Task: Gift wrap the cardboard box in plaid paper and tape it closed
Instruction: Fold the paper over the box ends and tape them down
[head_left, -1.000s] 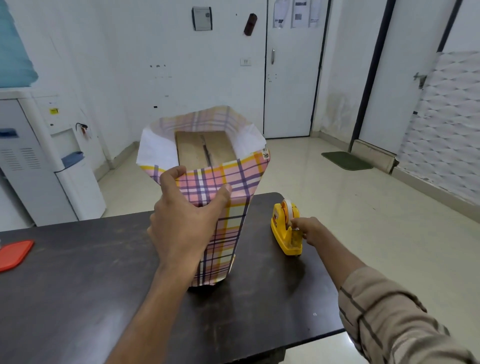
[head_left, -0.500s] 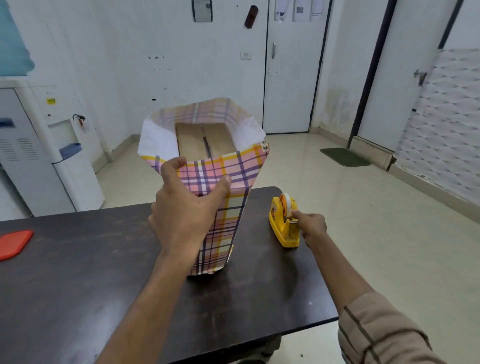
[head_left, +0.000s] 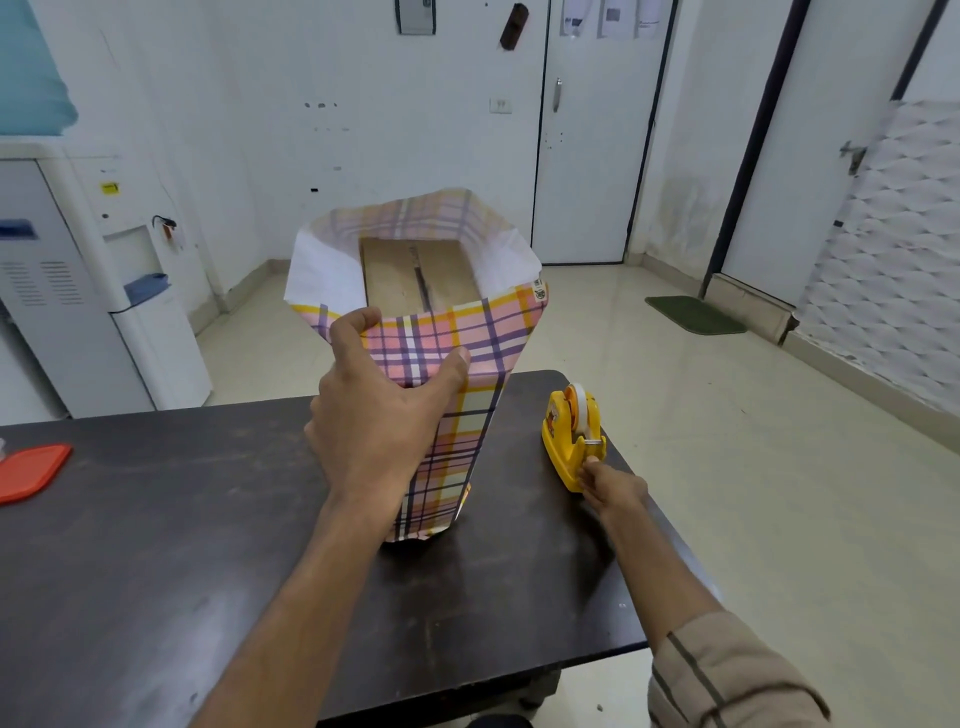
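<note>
Left hand (head_left: 384, 415) grips the plaid paper (head_left: 457, 364) around the upright cardboard box (head_left: 415, 278); right hand (head_left: 615, 488) pinches tape at the yellow dispenser (head_left: 571, 441) beside the box, so one-handed pulling may loosen the wrap.

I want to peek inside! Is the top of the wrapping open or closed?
Open. The pink plaid wrapping paper flares apart at the top, showing the brown cardboard box inside.

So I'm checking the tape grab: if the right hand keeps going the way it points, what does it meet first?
The right hand meets the yellow tape dispenser, apparently already touching its cutter end.
</note>
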